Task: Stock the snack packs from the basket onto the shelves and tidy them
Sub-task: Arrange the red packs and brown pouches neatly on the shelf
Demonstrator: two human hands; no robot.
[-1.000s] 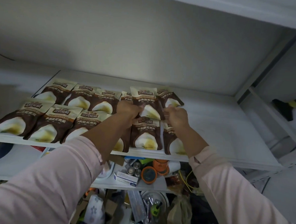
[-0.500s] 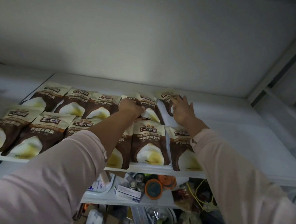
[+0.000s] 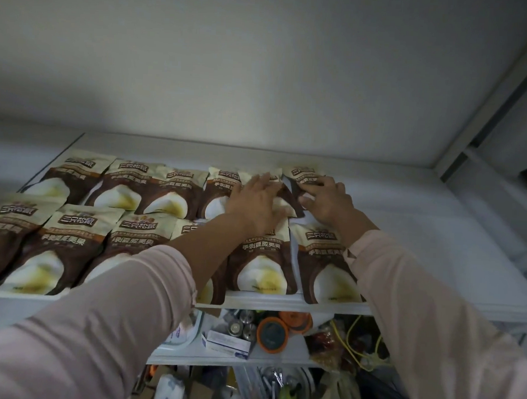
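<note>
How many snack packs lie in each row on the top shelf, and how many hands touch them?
Back-row snack packs: 6
Front-row snack packs: 6
Hands: 2 (left hand, right hand)
Total: 14

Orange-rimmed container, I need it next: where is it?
Head view, centre: the container sits on the lower shelf, right of the white box, below the snack packs.

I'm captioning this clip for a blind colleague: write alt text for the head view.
The left hand and right hand rest on back-row snack packs at the right end of two rows lying on a white shelf. Below, a cluttered lower shelf holds an orange-rimmed lid and a box.
</note>
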